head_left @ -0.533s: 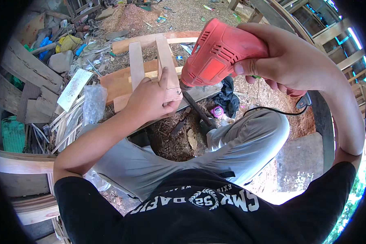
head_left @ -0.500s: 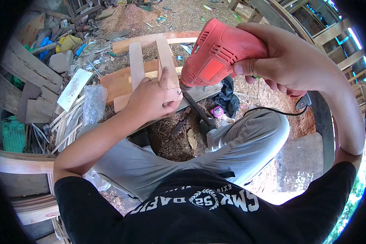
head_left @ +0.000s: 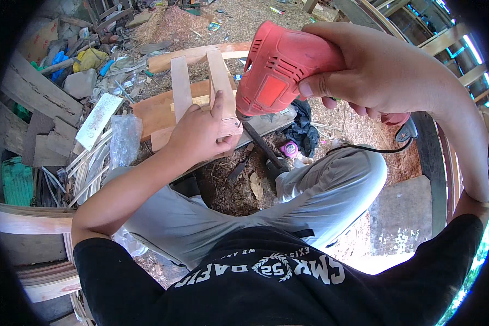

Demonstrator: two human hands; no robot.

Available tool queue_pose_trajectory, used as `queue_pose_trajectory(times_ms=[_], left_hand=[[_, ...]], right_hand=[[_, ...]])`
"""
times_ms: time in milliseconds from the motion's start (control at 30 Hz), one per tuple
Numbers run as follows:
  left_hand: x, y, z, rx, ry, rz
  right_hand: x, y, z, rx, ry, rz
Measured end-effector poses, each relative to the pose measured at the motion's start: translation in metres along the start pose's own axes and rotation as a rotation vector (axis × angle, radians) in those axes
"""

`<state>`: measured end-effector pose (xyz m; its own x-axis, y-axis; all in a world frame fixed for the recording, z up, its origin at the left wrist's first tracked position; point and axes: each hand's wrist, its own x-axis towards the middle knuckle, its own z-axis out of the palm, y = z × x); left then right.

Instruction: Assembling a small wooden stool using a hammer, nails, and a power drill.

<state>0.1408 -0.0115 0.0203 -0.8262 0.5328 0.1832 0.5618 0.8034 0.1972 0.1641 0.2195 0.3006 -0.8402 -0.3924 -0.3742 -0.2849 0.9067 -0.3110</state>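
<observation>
My right hand [head_left: 367, 81] is wrapped round the handle of a red power drill [head_left: 274, 68]. The drill's nose hangs close beside the end of a wooden frame [head_left: 182, 89] made of pale slats. Its bit is hidden, so I cannot tell whether it touches the wood. At that near right corner, my left hand [head_left: 198, 130] grips the frame's end piece [head_left: 231, 128], with the index finger stretched out along a slat. Below the drill's nose, a dark bar [head_left: 262, 145] slants down toward my foot.
The drill's black cord [head_left: 358, 145] runs over my right knee. A pink tape measure [head_left: 289, 148] and a black plastic bag [head_left: 303, 127] lie on the sawdust-strewn ground. To the left are a clear plastic bag [head_left: 126, 140], a white board [head_left: 99, 120] and scrap wood.
My right hand and the drill have shifted a little to the left, toward the frame's end piece. My left hand stays in nearly the same place.
</observation>
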Motion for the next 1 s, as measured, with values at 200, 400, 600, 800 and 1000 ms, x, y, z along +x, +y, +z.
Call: queue_pose_trajectory(times_ms=[200,400,600,800,1000], left_hand=[[-0.002,0.000,-0.001,-0.038,0.013,-0.003],[-0.003,-0.002,0.005,-0.017,0.059,-0.014],[-0.002,0.000,0.003,-0.048,0.054,0.001],[-0.003,-0.002,0.004,0.007,0.161,0.066],[-0.001,0.001,0.001,0.002,0.129,0.053]], right_hand=[[-0.001,-0.006,-0.001,-0.009,-0.009,0.056],[0.002,-0.005,0.000,-0.047,-0.001,0.005],[0.001,-0.003,0.000,-0.038,0.000,0.025],[-0.003,-0.012,0.000,-0.073,0.011,0.064],[-0.003,-0.012,0.000,-0.076,0.015,0.083]])
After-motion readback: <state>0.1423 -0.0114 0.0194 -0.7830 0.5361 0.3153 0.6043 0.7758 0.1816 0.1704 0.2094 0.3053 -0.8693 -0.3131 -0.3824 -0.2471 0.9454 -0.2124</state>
